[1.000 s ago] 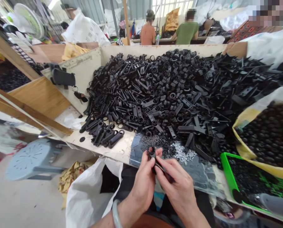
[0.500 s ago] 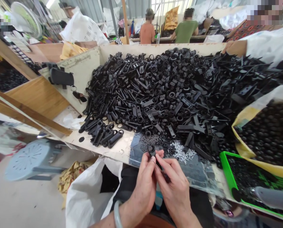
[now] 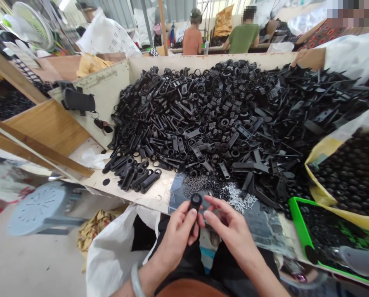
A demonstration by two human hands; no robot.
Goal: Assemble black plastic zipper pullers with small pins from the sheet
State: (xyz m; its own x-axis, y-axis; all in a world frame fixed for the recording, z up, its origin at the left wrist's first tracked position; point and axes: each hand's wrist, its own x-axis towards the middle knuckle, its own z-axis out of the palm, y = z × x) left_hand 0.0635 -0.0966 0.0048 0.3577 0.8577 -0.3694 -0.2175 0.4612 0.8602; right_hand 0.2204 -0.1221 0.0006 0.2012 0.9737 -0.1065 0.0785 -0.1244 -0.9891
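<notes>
My left hand [image 3: 178, 237] pinches a small black plastic part [image 3: 195, 203] with a round end, held upright just below the table's front edge. Close beside it, my right hand [image 3: 230, 231] has its fingers curled toward the part, thumb and forefinger near its lower end. A huge heap of black plastic parts [image 3: 221, 119] fills the table behind. A small pile of tiny metal pins [image 3: 238, 197] and little black springs [image 3: 199, 182] lies on a dark mat right above my hands. A separate cluster of black pieces [image 3: 133, 173] lies at the left front.
A yellow-lined bag of black round pieces [image 3: 351, 173] sits at right, with a green tray [image 3: 294, 222] below it. A white sack [image 3: 110, 251] hangs under the table, a grey stool [image 3: 39, 206] stands at left. Two people sit at the back; another person's white sleeve [image 3: 351, 57] reaches in at right.
My hands have dropped slightly toward me. The black part now stands upright in my left fingers, and my right hand has loosened and drawn a little away.
</notes>
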